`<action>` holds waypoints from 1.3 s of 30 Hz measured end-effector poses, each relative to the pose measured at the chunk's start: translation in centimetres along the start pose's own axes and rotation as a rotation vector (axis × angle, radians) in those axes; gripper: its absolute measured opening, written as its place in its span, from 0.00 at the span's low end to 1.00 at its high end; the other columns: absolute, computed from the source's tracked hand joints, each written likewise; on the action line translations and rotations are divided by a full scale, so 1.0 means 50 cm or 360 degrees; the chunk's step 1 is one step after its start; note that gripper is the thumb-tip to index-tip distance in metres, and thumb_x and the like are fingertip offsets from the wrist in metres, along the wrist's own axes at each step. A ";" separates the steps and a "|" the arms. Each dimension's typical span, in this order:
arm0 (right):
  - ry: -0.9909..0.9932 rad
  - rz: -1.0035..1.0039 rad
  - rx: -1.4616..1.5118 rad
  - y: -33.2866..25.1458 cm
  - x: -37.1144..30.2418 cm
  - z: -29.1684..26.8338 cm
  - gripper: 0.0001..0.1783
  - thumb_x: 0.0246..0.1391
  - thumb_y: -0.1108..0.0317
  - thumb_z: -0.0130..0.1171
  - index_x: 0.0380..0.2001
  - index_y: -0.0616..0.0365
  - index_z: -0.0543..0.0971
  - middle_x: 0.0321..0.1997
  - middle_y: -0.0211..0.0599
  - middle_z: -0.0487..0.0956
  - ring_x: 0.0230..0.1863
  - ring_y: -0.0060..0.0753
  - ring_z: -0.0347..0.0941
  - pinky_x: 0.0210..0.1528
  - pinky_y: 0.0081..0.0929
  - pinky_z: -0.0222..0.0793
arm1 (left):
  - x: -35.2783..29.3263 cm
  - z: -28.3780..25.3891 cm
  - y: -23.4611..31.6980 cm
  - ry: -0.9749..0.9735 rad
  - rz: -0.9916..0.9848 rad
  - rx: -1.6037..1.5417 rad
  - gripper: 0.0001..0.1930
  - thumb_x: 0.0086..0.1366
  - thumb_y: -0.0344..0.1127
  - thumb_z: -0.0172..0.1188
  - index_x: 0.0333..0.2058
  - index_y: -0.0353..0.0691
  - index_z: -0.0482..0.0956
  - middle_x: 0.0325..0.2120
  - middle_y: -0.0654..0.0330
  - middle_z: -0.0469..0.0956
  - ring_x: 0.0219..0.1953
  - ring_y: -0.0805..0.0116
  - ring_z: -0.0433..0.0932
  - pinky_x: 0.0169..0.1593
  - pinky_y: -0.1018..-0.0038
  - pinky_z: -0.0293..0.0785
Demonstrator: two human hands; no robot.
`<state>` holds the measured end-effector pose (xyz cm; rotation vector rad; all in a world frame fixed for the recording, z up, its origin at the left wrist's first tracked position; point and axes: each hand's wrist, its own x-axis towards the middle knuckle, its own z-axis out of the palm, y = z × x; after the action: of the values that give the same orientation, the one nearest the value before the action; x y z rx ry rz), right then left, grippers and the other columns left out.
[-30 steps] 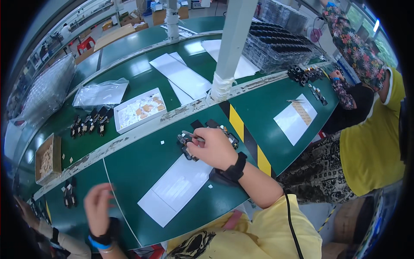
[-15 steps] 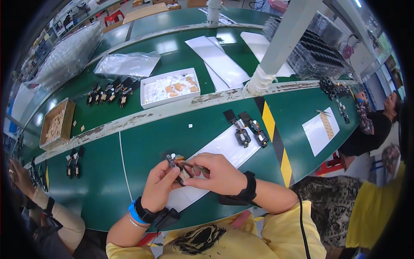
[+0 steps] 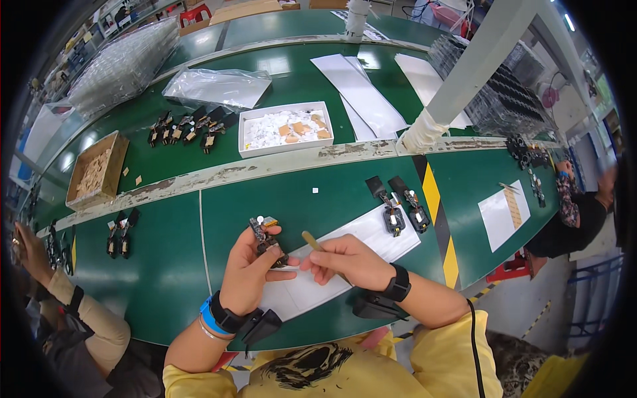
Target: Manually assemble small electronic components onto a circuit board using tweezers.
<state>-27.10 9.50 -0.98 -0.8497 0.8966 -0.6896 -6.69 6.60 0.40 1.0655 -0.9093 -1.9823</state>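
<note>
My left hand is closed round a small black electronic module, which has an orange flex strip and a white round dot on its upper end. Part of the module is hidden by the thumb and fingers. Close beside it, my right hand grips slim brass-coloured tweezers, their rounded end pointing up and away from me; the fingers cover the rest. Beneath both hands lies a long white sheet. Two similar modules with black flaps rest on its far right end.
A tiny white square lies on the green table. Beyond the pale ledge stand a white box of white and tan bits and a wooden box of tan pieces. Several modules sit between them. Other people work at both sides; a post rises at right.
My right hand has drawn back to the right from the module, turning the tweezers so their rounded end points up. The left hand still holds the module. The view has shifted slightly.
</note>
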 end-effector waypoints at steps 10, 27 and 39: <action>0.0365 -0.0687 -0.0391 -0.012 0.008 -0.025 0.18 0.60 0.61 0.45 0.34 0.64 0.78 0.26 0.29 0.74 0.28 0.20 0.71 0.33 0.17 0.69 | 0.017 0.001 -0.003 -0.0088 -0.0132 0.0214 0.14 0.63 0.26 0.47 0.48 0.36 0.65 0.37 0.57 0.75 0.40 0.65 0.77 0.42 0.73 0.77; 0.0418 -0.0332 -0.0062 0.023 0.016 0.024 0.06 0.51 0.77 0.53 0.34 0.63 0.69 0.31 0.33 0.72 0.34 0.25 0.74 0.38 0.22 0.74 | 0.041 -0.041 0.013 0.0045 -0.0011 -0.0014 0.10 0.60 0.30 0.52 0.38 0.31 0.72 0.33 0.55 0.76 0.36 0.68 0.77 0.40 0.78 0.76; 0.0542 -0.0430 -0.0475 0.027 0.008 0.047 0.09 0.46 0.83 0.57 0.33 0.65 0.72 0.34 0.37 0.76 0.36 0.23 0.74 0.39 0.17 0.70 | 0.042 -0.039 -0.002 -0.0052 -0.0038 0.0023 0.11 0.60 0.30 0.52 0.38 0.29 0.73 0.33 0.55 0.76 0.35 0.70 0.78 0.39 0.79 0.76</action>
<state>-24.66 10.64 -1.45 -1.1538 1.2235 -0.9698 -5.87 4.41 -1.30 1.0592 -0.9333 -2.0211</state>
